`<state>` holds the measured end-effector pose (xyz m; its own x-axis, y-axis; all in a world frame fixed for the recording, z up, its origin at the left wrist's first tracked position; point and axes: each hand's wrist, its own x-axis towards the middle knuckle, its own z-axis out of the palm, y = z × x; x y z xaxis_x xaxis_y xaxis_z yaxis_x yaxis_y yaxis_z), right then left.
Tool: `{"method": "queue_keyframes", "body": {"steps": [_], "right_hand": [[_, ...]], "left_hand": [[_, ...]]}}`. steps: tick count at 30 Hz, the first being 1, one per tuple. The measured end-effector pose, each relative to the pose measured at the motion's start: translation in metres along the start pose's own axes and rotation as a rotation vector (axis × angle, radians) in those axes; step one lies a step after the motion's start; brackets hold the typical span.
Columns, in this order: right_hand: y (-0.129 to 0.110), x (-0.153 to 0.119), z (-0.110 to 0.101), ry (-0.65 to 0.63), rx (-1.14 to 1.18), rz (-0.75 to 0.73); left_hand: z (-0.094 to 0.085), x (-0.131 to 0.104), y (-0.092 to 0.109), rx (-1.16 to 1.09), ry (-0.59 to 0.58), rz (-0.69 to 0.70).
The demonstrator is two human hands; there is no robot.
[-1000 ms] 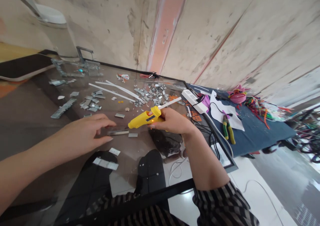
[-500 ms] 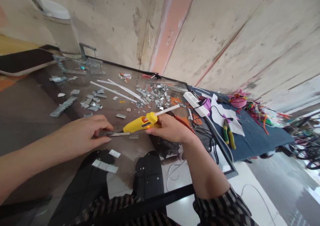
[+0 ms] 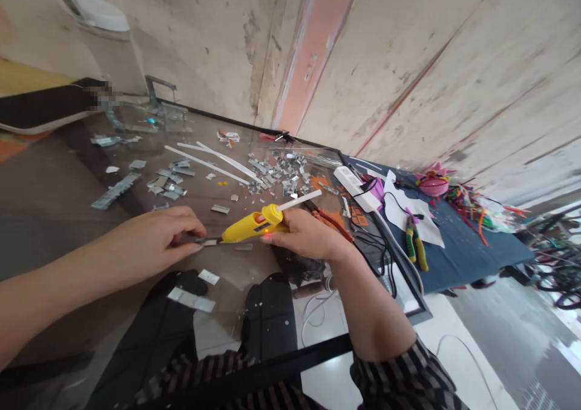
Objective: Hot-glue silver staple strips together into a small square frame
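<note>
My right hand (image 3: pixel 306 233) is wrapped round a yellow glue gun (image 3: pixel 249 223) that lies nearly level, its nozzle pointing left. A white glue stick (image 3: pixel 300 200) sticks out of its back end, and a small red light glows on its side. My left hand (image 3: pixel 179 234) pinches a thin silvery strip (image 3: pixel 211 241) between thumb and fingers. The nozzle is at the right part of this strip; whether they touch is hard to tell. Just right of it a small flat piece (image 3: pixel 244 247) lies on the glass tabletop (image 3: pixel 136 240).
Silvery scraps (image 3: pixel 285 171) and white sticks (image 3: pixel 206 165) lie behind my hands. Red-handled pliers (image 3: pixel 333 223), a power strip (image 3: pixel 356 189) and cables are at the right. Green-handled pliers (image 3: pixel 415 246) rest on a blue cloth (image 3: pixel 472 246). A clear container (image 3: pixel 113 59) stands back left.
The glue gun and my right hand have shifted slightly left along the strip, toward my left hand. My left hand keeps its pinch, almost unmoved.
</note>
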<state>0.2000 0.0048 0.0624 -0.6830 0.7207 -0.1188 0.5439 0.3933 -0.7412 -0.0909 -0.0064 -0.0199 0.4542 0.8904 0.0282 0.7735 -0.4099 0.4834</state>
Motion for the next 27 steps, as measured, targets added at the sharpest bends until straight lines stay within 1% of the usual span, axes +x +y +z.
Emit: {"method": "queue_keyframes", "body": {"steps": [13,20,27], "right_hand": [[0.0002,0.0016,0.0004,0.008,-0.048,-0.003],[0.0015,0.0024,0.002,-0.006,0.005,-0.011],[0.0018,0.0026,0.0014,-0.024,0.006,-0.009]], "left_hand": [[-0.0026,-0.0002,0.0009,0.003,-0.014,-0.008],[-0.0004,0.0004,0.001,0.012,-0.008,-0.015],[-0.0024,0.0001,0.0029,0.014,-0.021,-0.02]]}}
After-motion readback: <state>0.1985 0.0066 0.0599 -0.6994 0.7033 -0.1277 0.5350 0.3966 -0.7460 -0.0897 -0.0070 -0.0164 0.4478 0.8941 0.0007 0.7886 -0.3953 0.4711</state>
